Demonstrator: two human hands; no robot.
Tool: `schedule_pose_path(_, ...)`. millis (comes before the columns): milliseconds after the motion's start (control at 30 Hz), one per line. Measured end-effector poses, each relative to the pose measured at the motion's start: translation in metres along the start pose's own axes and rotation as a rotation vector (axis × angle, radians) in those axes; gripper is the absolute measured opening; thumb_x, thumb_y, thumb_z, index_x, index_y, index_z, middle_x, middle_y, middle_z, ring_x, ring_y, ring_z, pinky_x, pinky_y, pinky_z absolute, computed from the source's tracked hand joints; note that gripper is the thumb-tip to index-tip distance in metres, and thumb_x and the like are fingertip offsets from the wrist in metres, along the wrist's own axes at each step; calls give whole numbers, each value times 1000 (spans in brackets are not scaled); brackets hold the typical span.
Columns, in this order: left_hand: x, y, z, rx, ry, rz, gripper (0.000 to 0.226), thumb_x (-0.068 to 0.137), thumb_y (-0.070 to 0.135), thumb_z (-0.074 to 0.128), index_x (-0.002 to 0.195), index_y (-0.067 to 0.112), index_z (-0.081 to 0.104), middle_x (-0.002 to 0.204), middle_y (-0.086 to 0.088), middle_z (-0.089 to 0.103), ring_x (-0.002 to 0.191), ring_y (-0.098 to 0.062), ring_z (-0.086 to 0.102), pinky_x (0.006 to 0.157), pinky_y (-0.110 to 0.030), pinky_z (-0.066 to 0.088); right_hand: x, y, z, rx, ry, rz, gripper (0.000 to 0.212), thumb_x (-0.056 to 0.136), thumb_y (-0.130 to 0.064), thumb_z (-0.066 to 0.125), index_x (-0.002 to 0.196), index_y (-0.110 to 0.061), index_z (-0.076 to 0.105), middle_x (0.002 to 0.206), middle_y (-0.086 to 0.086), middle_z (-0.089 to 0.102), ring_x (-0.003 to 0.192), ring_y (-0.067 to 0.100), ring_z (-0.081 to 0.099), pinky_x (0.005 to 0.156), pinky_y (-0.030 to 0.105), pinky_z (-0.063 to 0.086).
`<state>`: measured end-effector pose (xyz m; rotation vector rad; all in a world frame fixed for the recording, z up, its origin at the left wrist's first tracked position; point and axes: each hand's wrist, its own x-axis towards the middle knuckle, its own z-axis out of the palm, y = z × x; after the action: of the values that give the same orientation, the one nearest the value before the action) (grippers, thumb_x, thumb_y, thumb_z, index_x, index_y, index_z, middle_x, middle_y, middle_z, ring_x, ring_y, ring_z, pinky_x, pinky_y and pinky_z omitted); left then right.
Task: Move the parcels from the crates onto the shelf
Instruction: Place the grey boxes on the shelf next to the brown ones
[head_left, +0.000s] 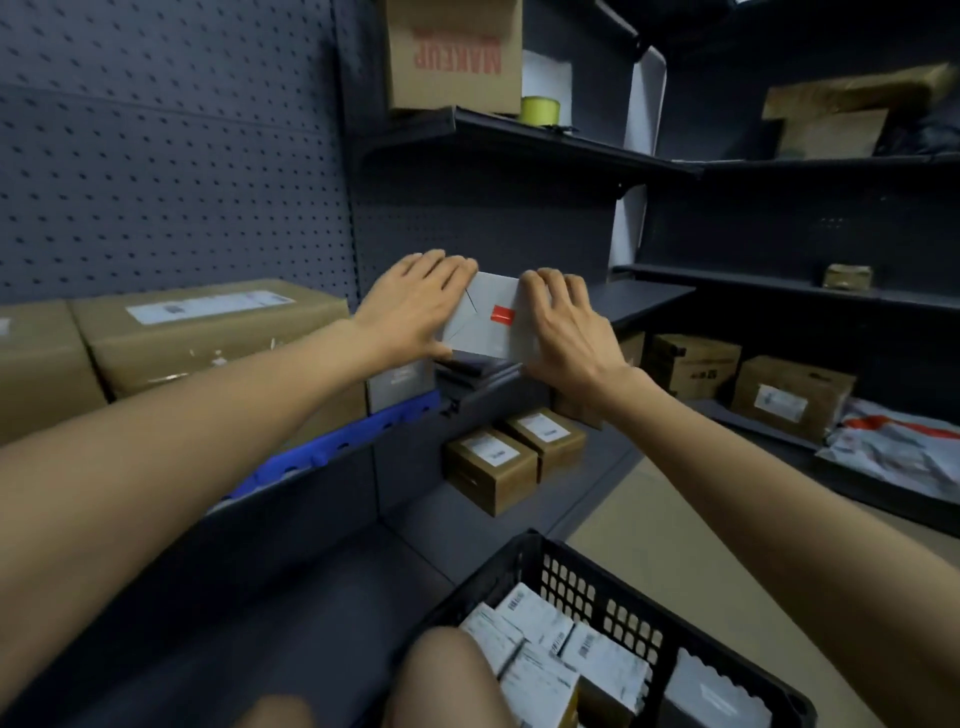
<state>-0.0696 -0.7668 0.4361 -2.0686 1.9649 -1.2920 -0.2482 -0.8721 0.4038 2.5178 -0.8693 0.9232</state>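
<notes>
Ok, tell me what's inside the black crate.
The black crate holds several white-labelled parcels. A knee covers its near left corner, and anything beneath the top parcels is hidden.

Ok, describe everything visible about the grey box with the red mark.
The grey box is flat, matte and card-like, with thin envelope-style fold lines and a small red label on its face. It sits tilted above the shelf edge, over darker boxes. The left hand grips its left side and the right hand its right, fingers curled over the top edge.
</notes>
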Motion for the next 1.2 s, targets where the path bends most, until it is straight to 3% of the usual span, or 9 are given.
schedule_pose_path(300,2,-57,-1,49,23,-33,107,75,59,69,150,5,16,152,-14,29,141,-26,29,117,-38,21,70,-24,14,21,53,-95,109,56,-33,91,142,-10,28,143,9,33,130,30,34,85,42,54)
schedule_pose_path(567,-1,-77,21,-17,56,-127,103,66,54,79,142,9,26,139,-12,36,121,-27,46,106,-39,39,115,-45,50,102,21,-118,108,62,-23,89,146,-10,22,145,11,29,133,29,30,82,45,58)
schedule_pose_path(767,2,-81,48,38,-30,-164,105,71,51,78,147,5,21,145,-16,29,131,-30,35,114,-37,27,137,-51,90,168,-10,-153,100,71,-8,81,149,-14,18,147,12,23,135,33,25,84,47,55)
schedule_pose_path(933,4,-80,66,72,-66,-160,97,71,50,77,141,5,28,141,-15,33,127,-28,37,111,-37,27,144,-56,128,222,-9,-150,99,70,1,78,147,-20,19,143,11,23,129,36,29,77,49,58)
schedule_pose_path(1200,1,-79,93,90,-106,-139,96,70,55,75,139,8,28,137,-10,43,127,-26,41,116,-40,22,137,-55,158,272,-51,-157,121,55,2,87,147,-25,13,148,9,18,109,36,53,75,48,57)
